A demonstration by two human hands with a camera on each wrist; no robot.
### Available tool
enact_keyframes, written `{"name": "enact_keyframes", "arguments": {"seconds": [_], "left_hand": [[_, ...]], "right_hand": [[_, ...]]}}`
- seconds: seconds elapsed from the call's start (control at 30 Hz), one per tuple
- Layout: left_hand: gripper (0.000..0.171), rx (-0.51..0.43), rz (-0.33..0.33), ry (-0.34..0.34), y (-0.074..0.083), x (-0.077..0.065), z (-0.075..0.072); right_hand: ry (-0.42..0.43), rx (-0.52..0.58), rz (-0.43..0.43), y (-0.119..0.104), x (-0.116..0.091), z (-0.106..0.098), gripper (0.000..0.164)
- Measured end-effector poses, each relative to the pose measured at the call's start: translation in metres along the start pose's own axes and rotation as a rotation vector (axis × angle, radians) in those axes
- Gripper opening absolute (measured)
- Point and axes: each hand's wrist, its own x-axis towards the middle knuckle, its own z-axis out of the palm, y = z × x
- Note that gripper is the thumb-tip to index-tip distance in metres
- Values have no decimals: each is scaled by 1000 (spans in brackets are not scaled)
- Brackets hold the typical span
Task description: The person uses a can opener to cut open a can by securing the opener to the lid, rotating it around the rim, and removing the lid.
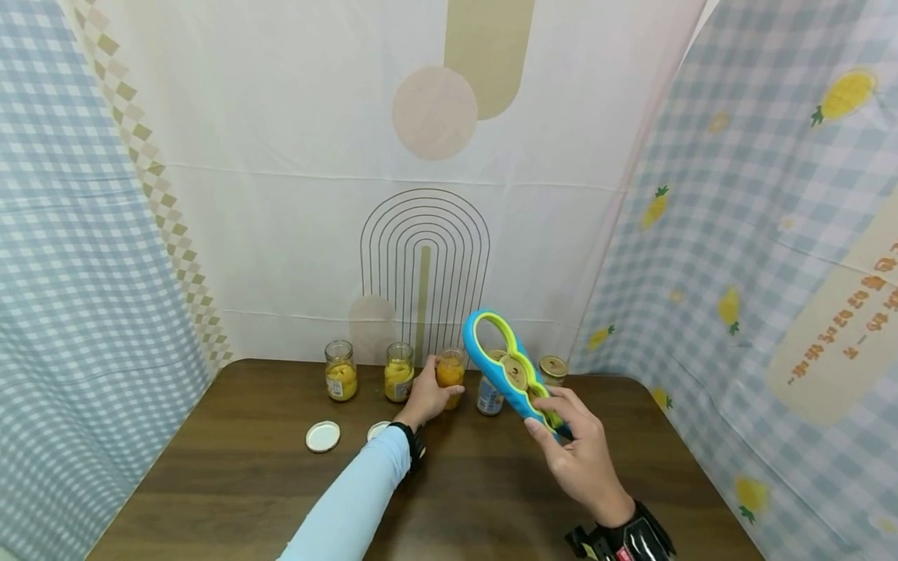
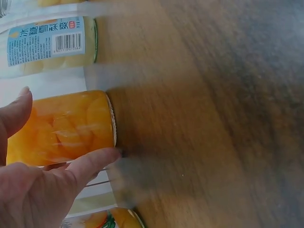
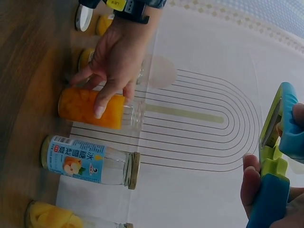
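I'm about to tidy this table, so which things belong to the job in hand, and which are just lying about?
Seemingly in the job:
orange-filled jar, held by the left hand
blue-green jar opener, held by the right hand
blue-labelled jar and rightmost jar, both capped

Apparently just lying about:
two open jars at left
white lid, another partly behind the sleeve

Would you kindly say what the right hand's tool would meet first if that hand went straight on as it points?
Probably the white cloth behind the table: the blue-and-green tool in the right hand seems raised above the blue-labelled jar, though depth is unclear.
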Motion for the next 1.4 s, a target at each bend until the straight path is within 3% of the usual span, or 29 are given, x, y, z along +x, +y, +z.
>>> {"name": "enact_keyframes", "arguments": {"seconds": [0.47,0.63,0.73,0.93,1.4], "left_hand": [[70,5,5,13,-2,1,6],[85,23,7,55,-16,9,17],[98,21,-11,67,-21,6,20],[98,31,-10,53,1,-40,1],[94,37,32,30,19,-160,-49]], "right_hand": [[-16,-5,-7,-4,-3,4,27],[-16,-4,-8,-4,-2,4,27],[-17,-3,-4,-3,-2,3,27],[-21,3,0,-2,-1,3,26],[-38,-9,-5,6,-4,3,28]]}}
